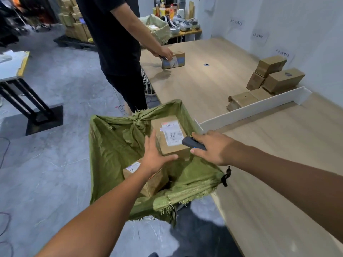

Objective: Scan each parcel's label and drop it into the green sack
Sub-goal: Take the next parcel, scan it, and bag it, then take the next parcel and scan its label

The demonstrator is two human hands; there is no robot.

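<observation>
While the left hand (155, 156) spreads wide, a parcel (171, 138) sits label-up in the sack (115, 145).
Right hand (211, 147) grips a scanner (193, 142) beside it; another parcel (146, 175) lies lower inside.

Wearer's body, head view: two bare forearms and hands.

No sleeve is seen on either arm up to the frame edge. No glove, watch or ring is worn on the left hand (155, 156) or the right hand (213, 148). Short, unpainted nails are noted on the visible fingers.
</observation>
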